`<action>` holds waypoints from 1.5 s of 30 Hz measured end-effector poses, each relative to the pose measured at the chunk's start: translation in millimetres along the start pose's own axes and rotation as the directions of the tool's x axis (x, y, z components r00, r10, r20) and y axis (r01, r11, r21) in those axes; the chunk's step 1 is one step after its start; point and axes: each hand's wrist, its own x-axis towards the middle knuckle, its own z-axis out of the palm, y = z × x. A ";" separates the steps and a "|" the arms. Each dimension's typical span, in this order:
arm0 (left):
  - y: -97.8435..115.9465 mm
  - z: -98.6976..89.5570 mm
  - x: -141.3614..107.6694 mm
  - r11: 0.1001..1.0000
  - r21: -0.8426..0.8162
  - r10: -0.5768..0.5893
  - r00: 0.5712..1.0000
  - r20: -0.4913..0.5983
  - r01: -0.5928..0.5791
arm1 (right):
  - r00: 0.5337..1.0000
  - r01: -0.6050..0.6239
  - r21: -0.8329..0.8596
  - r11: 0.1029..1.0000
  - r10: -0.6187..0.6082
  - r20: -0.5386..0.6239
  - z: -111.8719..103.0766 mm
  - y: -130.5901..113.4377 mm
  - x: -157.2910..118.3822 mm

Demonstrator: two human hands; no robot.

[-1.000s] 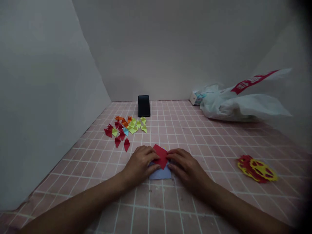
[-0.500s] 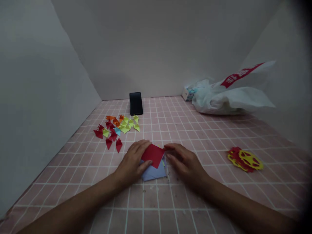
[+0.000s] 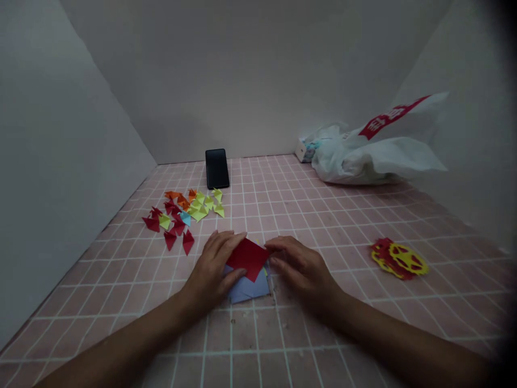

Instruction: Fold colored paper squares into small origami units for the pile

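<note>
Red paper [image 3: 252,256] over blue paper [image 3: 249,289] on the desk [image 3: 283,215]
Left, folded papers [image 3: 177,223] lie near a phone [image 3: 217,168]; the left hand [image 3: 214,267] has its fingers gripping the red paper's left side; the right hand's [image 3: 301,269] fingers are at its right corner, pinching or not, I cannot tell; farther right, a bag [image 3: 355,161], then cutouts [image 3: 399,261].

My only camera sits on my head, looking forward and down across the pink, white-gridded worktop [image 3: 319,213] to the plain grey back wall [image 3: 258,81]; my bare left hand [image 3: 212,267] and bare right hand [image 3: 305,269] appear close, below mid-view.
</note>
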 end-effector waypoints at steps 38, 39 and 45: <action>37.1 -17.3 -6.6 0.506 -0.617 -0.480 0.791 0.380 0.603 | 0.850 -0.513 0.604 0.610 0.459 0.258 5.1 -19.5 -9.3; 36.6 -17.1 -6.9 0.497 -0.631 -0.467 0.796 0.385 0.596 | 0.858 -0.502 0.601 0.622 0.447 0.254 5.0 -19.6 -9.3; 37.1 -17.0 -7.1 0.403 -0.718 -0.456 0.805 0.380 0.568 | 0.917 -0.398 0.498 0.770 0.352 0.188 2.4 -22.7 -12.9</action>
